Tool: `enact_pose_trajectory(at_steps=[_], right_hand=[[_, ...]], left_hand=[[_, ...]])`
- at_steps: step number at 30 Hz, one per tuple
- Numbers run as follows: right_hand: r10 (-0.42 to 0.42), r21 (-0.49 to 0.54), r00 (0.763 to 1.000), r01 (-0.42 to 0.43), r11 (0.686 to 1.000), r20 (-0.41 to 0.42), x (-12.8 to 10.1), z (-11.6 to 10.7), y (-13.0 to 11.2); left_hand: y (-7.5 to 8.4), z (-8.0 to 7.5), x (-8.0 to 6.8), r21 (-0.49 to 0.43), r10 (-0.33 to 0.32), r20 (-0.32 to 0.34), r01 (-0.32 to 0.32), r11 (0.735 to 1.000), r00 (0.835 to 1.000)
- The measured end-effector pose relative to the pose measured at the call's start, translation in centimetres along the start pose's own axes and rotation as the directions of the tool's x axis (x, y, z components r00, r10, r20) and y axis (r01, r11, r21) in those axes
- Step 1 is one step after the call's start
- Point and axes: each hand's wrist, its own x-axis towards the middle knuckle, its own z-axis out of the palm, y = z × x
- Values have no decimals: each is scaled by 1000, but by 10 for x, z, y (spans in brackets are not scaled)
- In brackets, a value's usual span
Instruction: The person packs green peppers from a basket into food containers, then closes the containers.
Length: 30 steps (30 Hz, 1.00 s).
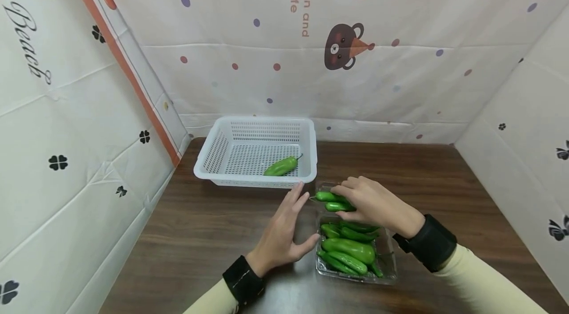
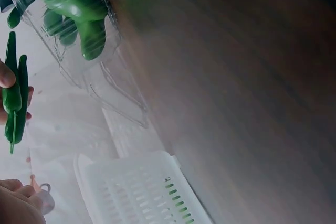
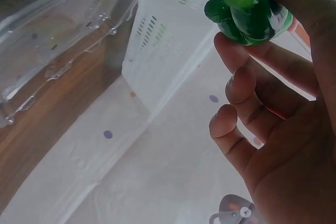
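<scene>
Two green peppers [image 1: 331, 197] are pinched between the thumb and fingers of my right hand [image 1: 373, 203], above the far part of a clear plastic box [image 1: 387, 269]. Several more green peppers [image 1: 348, 250] lie in that box. In the right wrist view the held peppers [image 3: 244, 3] show end-on, and the other fingers lie loosely bent below them. My left hand [image 1: 282, 235] is beside the box on its left, fingers extended and thumb spread, holding nothing. The left wrist view shows the held peppers [image 2: 16, 93] side by side, one with a thin stem.
A white perforated basket [image 1: 255, 181] stands at the back left of the brown wooden table [image 1: 200, 240], with one green pepper [image 1: 282, 166] inside. Printed cloth [image 1: 266, 77] hangs behind the table and along both sides.
</scene>
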Motion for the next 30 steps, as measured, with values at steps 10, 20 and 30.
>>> enact_pose_trajectory(at_steps=[10,20,30], right_hand=[[6,19,1000,-6,1000,-15,-15,0,-6],[11,39,1000,-11,999,10,-31,5,-15],[1,45,1000,-1,999,4,-38,13,-19]], left_hand=[[3,-1,1,-5,10,7,-10,1000,1000],[8,2,1,-43,-5,66,8,999,998],[11,7,2,-51,12,128,-5,999,992]])
